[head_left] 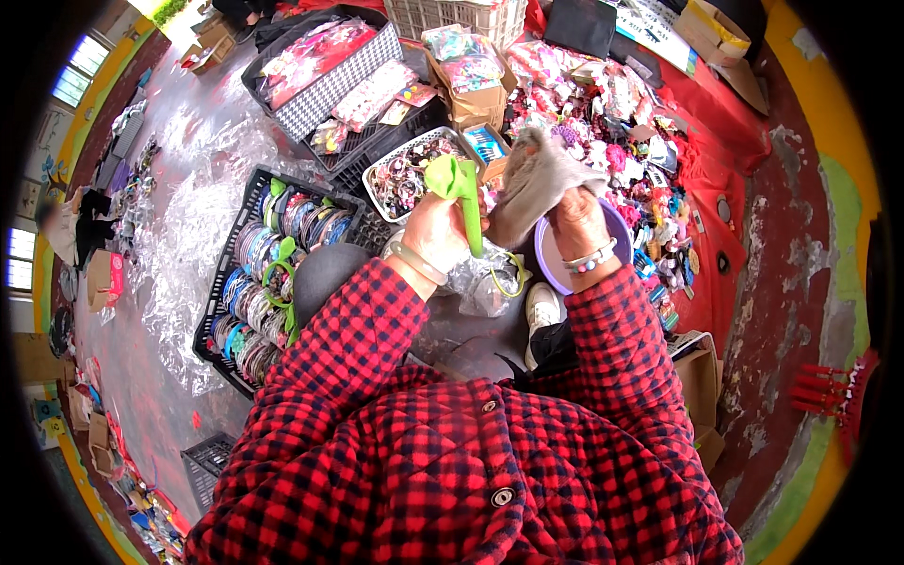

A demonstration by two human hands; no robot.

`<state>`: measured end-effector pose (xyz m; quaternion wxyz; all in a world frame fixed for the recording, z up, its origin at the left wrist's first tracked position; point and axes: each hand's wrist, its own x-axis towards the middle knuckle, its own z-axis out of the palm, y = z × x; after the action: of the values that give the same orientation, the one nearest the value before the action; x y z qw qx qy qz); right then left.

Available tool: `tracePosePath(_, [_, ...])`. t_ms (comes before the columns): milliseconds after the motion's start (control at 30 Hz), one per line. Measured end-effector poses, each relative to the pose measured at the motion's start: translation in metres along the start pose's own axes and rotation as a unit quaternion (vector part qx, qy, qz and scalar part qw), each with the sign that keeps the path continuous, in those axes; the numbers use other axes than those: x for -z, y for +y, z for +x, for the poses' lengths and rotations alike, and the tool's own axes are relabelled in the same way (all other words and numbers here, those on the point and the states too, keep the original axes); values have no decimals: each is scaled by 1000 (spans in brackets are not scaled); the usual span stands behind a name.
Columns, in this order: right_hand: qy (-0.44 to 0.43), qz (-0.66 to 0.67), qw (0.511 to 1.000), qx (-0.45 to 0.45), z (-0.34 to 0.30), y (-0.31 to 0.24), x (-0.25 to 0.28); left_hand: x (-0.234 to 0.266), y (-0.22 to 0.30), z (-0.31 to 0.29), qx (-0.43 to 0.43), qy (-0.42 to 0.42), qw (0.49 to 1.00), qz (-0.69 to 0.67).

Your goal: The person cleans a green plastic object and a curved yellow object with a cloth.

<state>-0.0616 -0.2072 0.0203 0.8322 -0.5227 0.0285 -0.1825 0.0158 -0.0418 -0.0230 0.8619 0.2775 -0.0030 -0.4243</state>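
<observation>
My left hand (pixel 435 231), with a pale bangle at the wrist, is closed around a bright green headband (pixel 472 209) with a green bow at its top. A grey-brown cloth (pixel 537 184) is gripped in my right hand (pixel 576 221), just right of the headband. Beneath that hand stands a purple basin (pixel 617 226), partly covered by the hand and cloth. Below my left hand lies a clear plastic bag (pixel 482 290) with a light green band (pixel 513 278) at it. To the left, a black crate (pixel 202 330) holds rows of headbands, several of them green.
A white basket (pixel 377 184) of small accessories and a cardboard box (pixel 471 108) of packets stand ahead. Many hair ornaments (pixel 612 151) are heaped on red cloth (pixel 720 151) at the right. Plastic sheeting (pixel 202 188) covers floor at the left. A white shoe (pixel 542 309) shows below the basin.
</observation>
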Motion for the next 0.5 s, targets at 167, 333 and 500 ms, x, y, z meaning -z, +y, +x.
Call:
tracePosePath(167, [-45, -1, 998, -40, -10, 38, -7, -17, -18, -5, -78, -18, 992, 100])
tracePosePath(333, [88, 30, 965, -244, -14, 36, -26, -7, -23, -13, -39, -20, 901, 431])
tracePosePath(500, [107, -24, 984, -143, -1, 53, -14, -16, -24, -12, -225, -104, 738, 627])
